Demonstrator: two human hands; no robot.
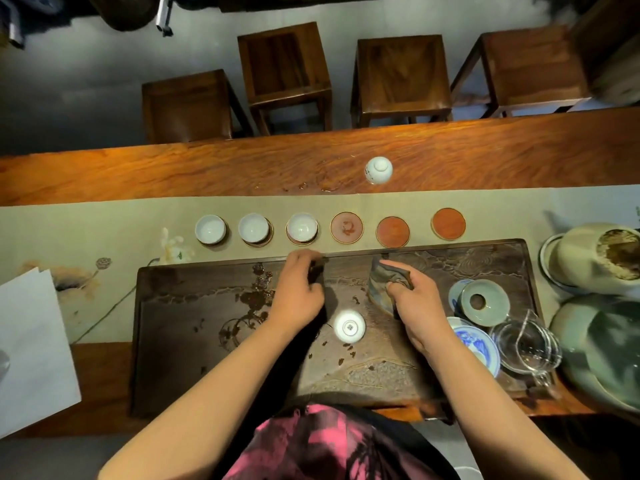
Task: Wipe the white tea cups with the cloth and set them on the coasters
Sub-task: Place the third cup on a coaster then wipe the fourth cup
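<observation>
Three white tea cups (210, 229) (254, 228) (302, 228) stand upright on the left coasters of a row. To their right lie three bare coasters (346, 227) (393, 231) (448, 224). Another white cup (349, 326) sits upside down on the dark tea tray (194, 341), between my arms. One more upturned cup (378, 170) stands on the wooden table beyond the runner. My right hand (415, 303) grips the folded grey-brown cloth (382, 280) over the tray. My left hand (298, 289) hovers at the tray's far edge, fingers loosely curled, with nothing seen in it.
At the tray's right end are a celadon lid (485, 301), a blue-and-white saucer (479, 344) and a glass pitcher (526, 344). Large ceramic bowls (595, 258) (602, 348) sit right of the tray. White paper (31, 341) lies at the left. Wooden stools (401, 77) stand beyond the table.
</observation>
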